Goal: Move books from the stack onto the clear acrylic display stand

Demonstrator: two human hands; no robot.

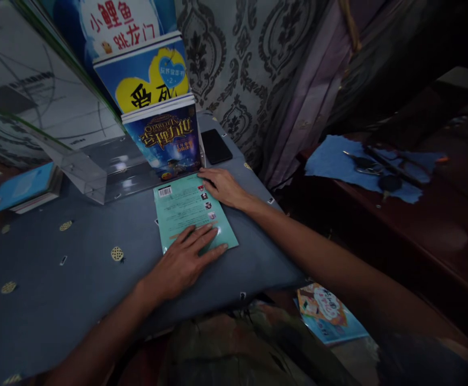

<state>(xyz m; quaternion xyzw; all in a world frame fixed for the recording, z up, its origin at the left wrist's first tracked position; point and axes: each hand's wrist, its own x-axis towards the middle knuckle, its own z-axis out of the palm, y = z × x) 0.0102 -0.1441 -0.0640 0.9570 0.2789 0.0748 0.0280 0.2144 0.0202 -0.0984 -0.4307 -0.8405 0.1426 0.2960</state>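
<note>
A thin turquoise book [185, 206] lies flat on the grey-blue tablecloth [97, 289], its barcode at the far left corner. My left hand [187, 254] rests on its near part, palm down, with the fingers spread. At the book's far right corner is my right hand [223, 186], its fingers stretched over the edge. Just beyond the book stands a clear plastic rack [117, 185] holding books in tiers. Its front book is dark blue with gold lettering [167, 139]; behind that is a blue-and-yellow book [149, 75].
A black phone [216, 146] lies right of the rack. Further left is a blue-covered book [22, 187]. Below the table's right edge lies another colourful book [330, 313]. On a dark red surface [443, 225] at right, a blue cloth [330, 158] bears small tools.
</note>
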